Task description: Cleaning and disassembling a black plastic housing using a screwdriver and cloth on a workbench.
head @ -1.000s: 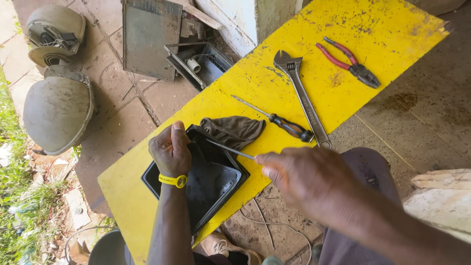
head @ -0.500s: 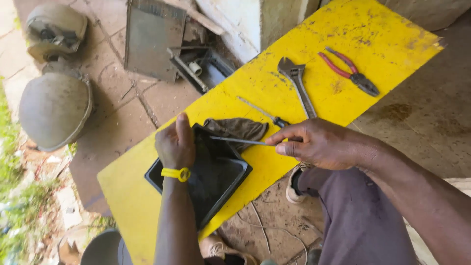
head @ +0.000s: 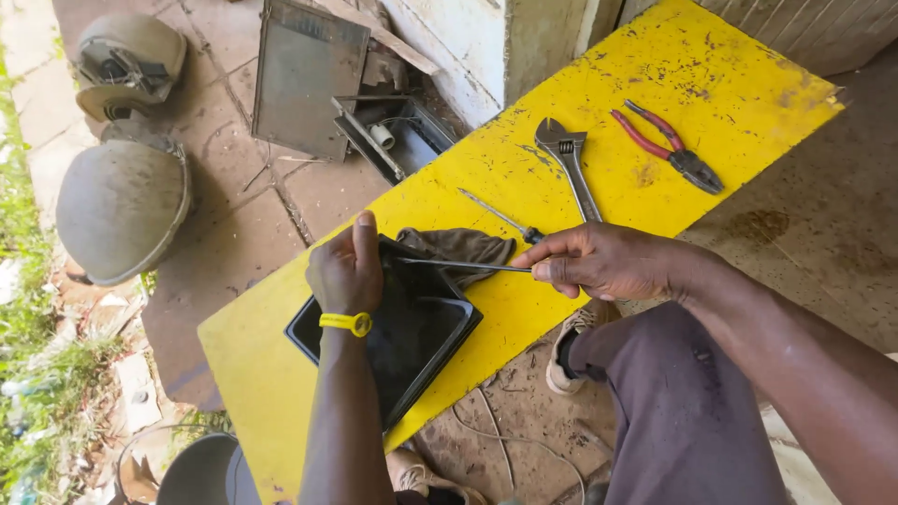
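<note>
A black rectangular tray-like cover (head: pixel 412 341) lies on the yellow board (head: pixel 580 112). My left hand (head: pixel 348 269), with a yellow wristband, presses down on the cover's upper left corner, thumb raised. My right hand (head: pixel 608 261) grips a thin screwdriver (head: pixel 463 265) whose shaft points left, its tip at the cover's top edge beside my left hand. A brown rag (head: pixel 458 246) lies just behind the cover, under the shaft.
On the board sit a second screwdriver (head: pixel 496 215), an adjustable wrench (head: pixel 572 168) and red-handled pliers (head: pixel 669 150). Beyond the board's far edge are a metal box (head: pixel 393 136) and a metal plate (head: pixel 304 79). Two helmets (head: pixel 122 206) lie on the paving at left.
My right hand has drawn in closer over the board with the screwdriver, its tip now at the cover's top edge. My left hand stays on the cover.
</note>
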